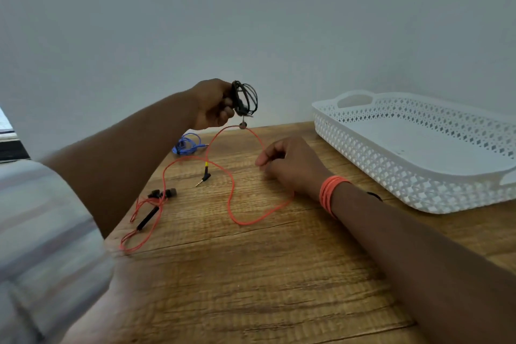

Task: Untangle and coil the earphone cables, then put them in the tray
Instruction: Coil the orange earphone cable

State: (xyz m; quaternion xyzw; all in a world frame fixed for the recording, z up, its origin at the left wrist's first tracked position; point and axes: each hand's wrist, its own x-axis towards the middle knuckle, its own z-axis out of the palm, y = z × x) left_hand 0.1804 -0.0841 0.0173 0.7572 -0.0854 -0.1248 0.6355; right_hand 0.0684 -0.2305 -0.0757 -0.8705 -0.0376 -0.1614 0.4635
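Earphone cables: one coil raised, one loose on bench

Black earphone coil point(245, 99) is gripped in the left hand point(213, 105) above the bench point(251, 274). Right hand point(290, 166), fingers curled, pinches the orange earphone cable point(231, 195) sprawled on the bench. Blue coil point(187, 144) lies behind. White tray point(413, 179) stands right. No legible writing.

Table point(279, 274): near half bare wood, open passage. Left edge: red earphone cable point(233, 204) loops sprawl toward the centre, jack and earbuds among them. Far edge: blue coiled cable point(187, 144). Far right corner: white tray point(405, 176) fills it; its inside is free. Right forearm lies across the right side.
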